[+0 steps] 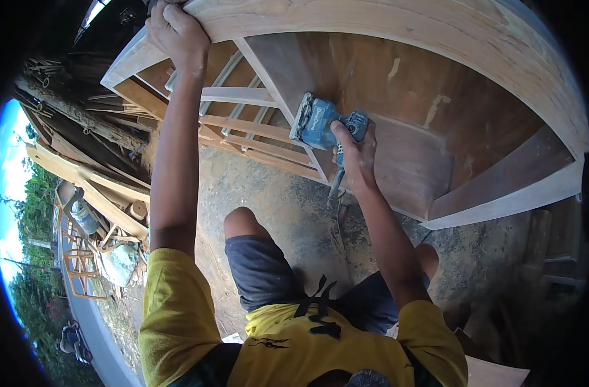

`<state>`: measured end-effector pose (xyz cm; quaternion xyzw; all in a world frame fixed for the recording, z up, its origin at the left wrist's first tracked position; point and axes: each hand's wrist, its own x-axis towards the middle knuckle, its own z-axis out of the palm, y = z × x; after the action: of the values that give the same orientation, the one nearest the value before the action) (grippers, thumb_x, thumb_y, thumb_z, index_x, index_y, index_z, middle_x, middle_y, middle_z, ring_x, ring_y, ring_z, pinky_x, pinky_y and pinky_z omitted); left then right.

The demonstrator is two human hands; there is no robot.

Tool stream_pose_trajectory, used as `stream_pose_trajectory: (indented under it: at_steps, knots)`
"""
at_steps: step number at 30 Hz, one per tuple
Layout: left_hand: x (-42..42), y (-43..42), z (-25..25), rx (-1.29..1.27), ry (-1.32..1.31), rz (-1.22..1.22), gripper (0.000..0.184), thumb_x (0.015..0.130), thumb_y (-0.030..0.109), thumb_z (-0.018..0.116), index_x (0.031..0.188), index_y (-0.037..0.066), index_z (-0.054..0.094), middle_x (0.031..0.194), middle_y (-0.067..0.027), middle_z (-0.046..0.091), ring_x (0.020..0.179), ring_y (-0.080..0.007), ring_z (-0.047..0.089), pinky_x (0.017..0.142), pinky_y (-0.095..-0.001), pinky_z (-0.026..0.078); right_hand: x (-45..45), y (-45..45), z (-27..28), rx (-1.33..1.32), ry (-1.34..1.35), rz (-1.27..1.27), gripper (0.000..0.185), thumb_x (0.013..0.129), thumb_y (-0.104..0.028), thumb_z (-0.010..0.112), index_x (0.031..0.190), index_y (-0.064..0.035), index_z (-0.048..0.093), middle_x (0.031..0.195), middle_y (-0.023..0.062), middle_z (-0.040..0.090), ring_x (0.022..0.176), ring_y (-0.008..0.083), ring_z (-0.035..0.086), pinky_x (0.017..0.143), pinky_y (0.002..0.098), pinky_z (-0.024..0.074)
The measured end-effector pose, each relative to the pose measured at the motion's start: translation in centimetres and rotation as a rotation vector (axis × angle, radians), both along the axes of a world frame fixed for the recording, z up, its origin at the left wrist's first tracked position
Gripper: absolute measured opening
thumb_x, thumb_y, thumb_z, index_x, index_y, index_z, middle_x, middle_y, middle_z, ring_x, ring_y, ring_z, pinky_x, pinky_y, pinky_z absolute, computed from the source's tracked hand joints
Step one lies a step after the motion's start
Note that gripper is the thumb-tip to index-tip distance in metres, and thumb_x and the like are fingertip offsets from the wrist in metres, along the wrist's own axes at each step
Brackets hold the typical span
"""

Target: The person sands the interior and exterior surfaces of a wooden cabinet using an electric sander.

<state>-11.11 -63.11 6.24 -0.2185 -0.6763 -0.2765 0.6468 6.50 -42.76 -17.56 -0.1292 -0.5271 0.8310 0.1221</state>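
My right hand [359,145] is closed around a blue electric sander [318,124], whose pad faces left against or close to a pale upright of a wooden cabinet [398,19]. I cannot tell whether the pad touches the wood. The sander's cord hangs down from its rear end. High at the upper left, my left hand [178,35] has its fingers curled over the cabinet's top edge near the corner. Part of those fingers is hidden at the frame's border. Brown panels line the inside of the cabinet, and its left section has pale slats [239,97].
A dusty concrete floor [288,193] lies under my knees, with the cord running over it. Planks [88,171], scrap wood and a bucket [83,218] are piled at the left. Beyond them is a road [107,351] with a motorcycle [75,342].
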Motion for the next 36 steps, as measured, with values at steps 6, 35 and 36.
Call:
stream_pose_trajectory:
  at_steps: [6, 35, 36]
  knots:
    - [0.2, 0.2, 0.3, 0.045, -0.029, -0.085, 0.043, 0.093, 0.022, 0.041, 0.087, 0.005, 0.079, 0.09, -0.017, 0.075, 0.089, -0.0375, 0.064, 0.087, -0.0468, 0.048, 3.4, -2.9, -3.3, -0.06, -0.054, -0.068, 0.049, 0.09, -0.017, 0.079, 0.121, -0.0022, 0.045, 0.09, 0.0078, 0.063, 0.058, 0.0119, 0.06, 0.044, 0.0285, 0.0497]
    - [0.4, 0.8, 0.4, 0.087, -0.086, -0.113, 0.049, 0.09, 0.022, 0.037, 0.091, -0.002, 0.079, 0.088, -0.0222, 0.076, 0.081, -0.0362, 0.072, 0.082, -0.0442, 0.057, 4.0, -4.1, -12.9, -0.094, -0.263, -0.125, 0.053, 0.086, -0.028, 0.082, 0.121, -0.0029, 0.05, 0.089, 0.0098, 0.066, 0.054, 0.0137, 0.059, 0.043, 0.0303, 0.0487]
    - [0.3, 0.9, 0.5, 0.084, -0.088, -0.114, 0.049, 0.09, 0.022, 0.037, 0.091, -0.002, 0.079, 0.088, -0.0222, 0.076, 0.081, -0.0362, 0.072, 0.082, -0.0442, 0.057, 3.7, -3.9, -14.6, -0.116, -0.292, -0.136, 0.054, 0.086, -0.029, 0.082, 0.121, -0.0024, 0.051, 0.089, 0.01, 0.066, 0.054, 0.014, 0.059, 0.044, 0.0304, 0.0488]
